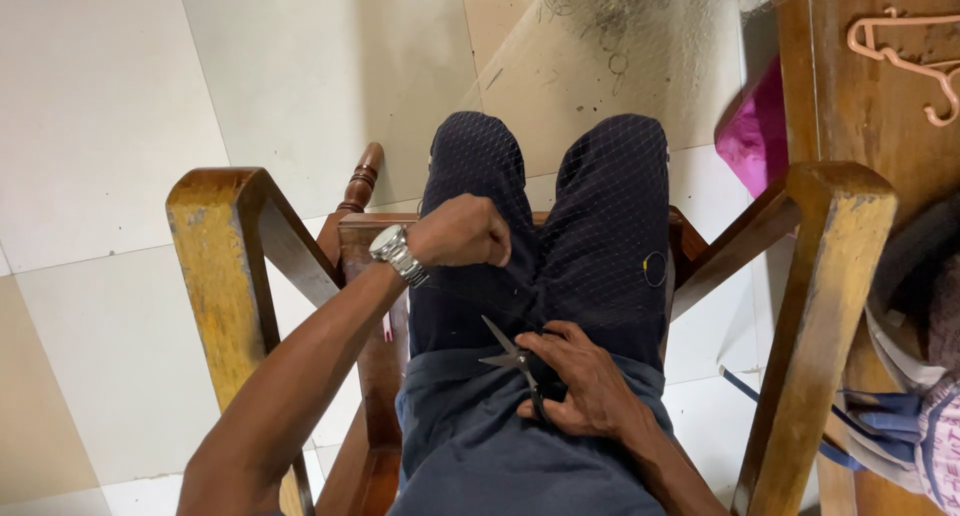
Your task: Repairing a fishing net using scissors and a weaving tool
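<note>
I sit in a wooden armchair (228, 246) with a thin fishing net (610, 86) spread over my dark trousers (610, 226) and down onto the floor. My left hand (462, 232), with a metal wristwatch (398, 254) on it, is a closed fist over my left thigh and pinches the net taut. Low in my lap, my right hand (585, 381) grips small black scissors (508, 358). Their blades stand open and point up and left towards the stretched net between my hands.
Pale floor tiles (110, 126) lie to the left. The chair's right armrest (835, 276) rises near a wooden table (870, 86) with a pink hanger (905, 56) on it. A magenta object (755, 131) and blue cloth (885, 416) sit at the right.
</note>
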